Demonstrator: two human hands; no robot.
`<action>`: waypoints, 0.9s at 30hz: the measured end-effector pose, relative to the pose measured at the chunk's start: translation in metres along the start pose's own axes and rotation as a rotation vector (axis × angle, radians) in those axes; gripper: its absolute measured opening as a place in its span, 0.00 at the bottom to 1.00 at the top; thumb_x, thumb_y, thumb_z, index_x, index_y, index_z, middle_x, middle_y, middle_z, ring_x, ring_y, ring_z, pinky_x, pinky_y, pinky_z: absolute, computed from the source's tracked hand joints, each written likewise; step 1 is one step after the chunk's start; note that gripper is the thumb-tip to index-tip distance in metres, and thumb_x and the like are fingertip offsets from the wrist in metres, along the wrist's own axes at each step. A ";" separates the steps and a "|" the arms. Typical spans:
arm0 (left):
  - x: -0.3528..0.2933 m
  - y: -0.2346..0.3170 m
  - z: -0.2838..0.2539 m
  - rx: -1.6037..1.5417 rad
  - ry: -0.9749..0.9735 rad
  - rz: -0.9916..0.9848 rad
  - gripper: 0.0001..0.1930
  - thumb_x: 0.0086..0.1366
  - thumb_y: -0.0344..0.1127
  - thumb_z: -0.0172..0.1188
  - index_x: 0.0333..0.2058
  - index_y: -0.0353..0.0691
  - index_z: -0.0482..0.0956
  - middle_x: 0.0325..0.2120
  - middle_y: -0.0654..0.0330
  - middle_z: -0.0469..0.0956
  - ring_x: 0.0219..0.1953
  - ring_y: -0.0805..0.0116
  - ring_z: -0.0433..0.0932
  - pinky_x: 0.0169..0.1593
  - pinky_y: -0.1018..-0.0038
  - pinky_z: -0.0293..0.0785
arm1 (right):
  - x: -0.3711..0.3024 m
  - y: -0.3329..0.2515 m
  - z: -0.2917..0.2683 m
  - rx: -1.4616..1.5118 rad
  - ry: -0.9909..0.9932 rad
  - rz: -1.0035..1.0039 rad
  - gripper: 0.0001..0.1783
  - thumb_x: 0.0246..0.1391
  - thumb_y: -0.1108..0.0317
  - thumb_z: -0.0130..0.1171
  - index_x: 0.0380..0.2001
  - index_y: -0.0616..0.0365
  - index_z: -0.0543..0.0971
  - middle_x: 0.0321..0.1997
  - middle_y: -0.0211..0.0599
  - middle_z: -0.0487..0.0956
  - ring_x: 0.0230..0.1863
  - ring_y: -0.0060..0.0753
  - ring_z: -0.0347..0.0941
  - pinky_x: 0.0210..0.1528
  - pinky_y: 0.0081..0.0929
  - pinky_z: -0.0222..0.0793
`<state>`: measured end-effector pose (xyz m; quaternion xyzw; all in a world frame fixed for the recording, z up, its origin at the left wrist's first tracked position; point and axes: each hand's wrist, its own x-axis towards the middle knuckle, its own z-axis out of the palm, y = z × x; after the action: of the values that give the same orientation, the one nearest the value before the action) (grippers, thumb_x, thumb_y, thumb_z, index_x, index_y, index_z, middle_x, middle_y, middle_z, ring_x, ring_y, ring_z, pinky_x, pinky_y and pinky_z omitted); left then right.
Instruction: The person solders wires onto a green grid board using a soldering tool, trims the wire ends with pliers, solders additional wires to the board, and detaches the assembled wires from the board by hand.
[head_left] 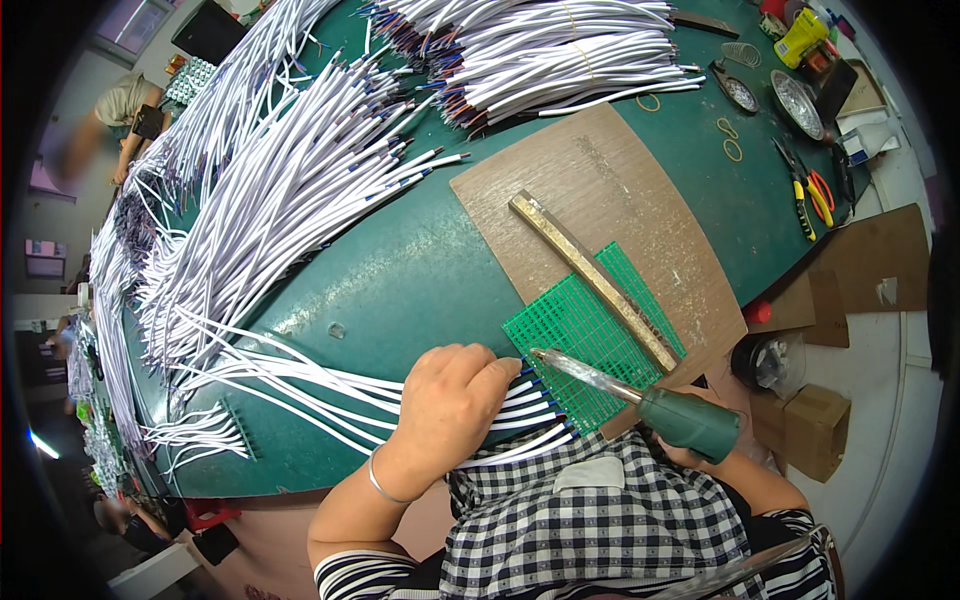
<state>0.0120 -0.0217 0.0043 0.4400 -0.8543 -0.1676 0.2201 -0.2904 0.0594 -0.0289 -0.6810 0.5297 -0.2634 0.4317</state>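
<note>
My left hand (pixel 455 400) is closed, thumb and forefinger pinching the end of a white cable at the left edge of a green circuit board panel (pixel 556 322). Several white cables (pixel 345 388) run from that edge toward the left, beneath the hand. My right hand (pixel 733 397), partly hidden, grips the green handle of a soldering iron (pixel 688 422). Its metal tip points left over the panel, close to my left fingertips. Across the panel lies a brass-coloured metal bar (pixel 590 277). Panel and bar rest on a brown board (pixel 655 190).
Big bundles of white cables (pixel 270 180) cover the green table's left and far sides. A small wired board (pixel 240 432) lies at the left edge. Far right are yellow-handled pliers (pixel 803 208), orange-handled scissors (pixel 821 198) and a metal dish (pixel 797 104). Cardboard boxes (pixel 816 430) stand below right.
</note>
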 end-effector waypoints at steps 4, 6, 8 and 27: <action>-0.001 0.001 0.000 0.008 -0.005 -0.014 0.07 0.48 0.26 0.62 0.29 0.40 0.77 0.22 0.61 0.72 0.25 0.62 0.72 0.30 0.68 0.68 | 0.006 -0.002 -0.003 -0.277 0.013 -0.251 0.21 0.40 0.61 0.64 0.39 0.57 0.77 0.38 0.35 0.79 0.38 0.36 0.77 0.42 0.27 0.72; -0.001 0.001 0.000 0.004 -0.009 -0.015 0.07 0.48 0.26 0.62 0.29 0.40 0.77 0.22 0.60 0.72 0.25 0.62 0.73 0.31 0.68 0.69 | 0.006 -0.004 -0.004 -0.267 0.007 -0.244 0.22 0.40 0.60 0.64 0.40 0.58 0.76 0.38 0.35 0.79 0.38 0.36 0.77 0.42 0.27 0.72; -0.001 0.002 0.000 0.002 -0.011 -0.015 0.07 0.48 0.26 0.62 0.29 0.40 0.77 0.22 0.60 0.72 0.25 0.61 0.73 0.31 0.68 0.69 | 0.007 -0.004 -0.004 -0.258 0.002 -0.236 0.22 0.40 0.60 0.64 0.40 0.58 0.76 0.38 0.35 0.79 0.38 0.36 0.77 0.42 0.27 0.72; -0.002 0.003 0.001 0.013 -0.009 -0.019 0.08 0.48 0.27 0.62 0.30 0.39 0.78 0.22 0.60 0.73 0.26 0.61 0.74 0.32 0.68 0.70 | 0.006 -0.005 -0.004 -0.129 -0.023 -0.252 0.31 0.37 0.51 0.67 0.42 0.61 0.75 0.38 0.38 0.79 0.37 0.38 0.78 0.40 0.29 0.73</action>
<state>0.0104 -0.0186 0.0041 0.4487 -0.8522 -0.1659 0.2117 -0.2895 0.0523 -0.0228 -0.7713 0.4507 -0.2731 0.3569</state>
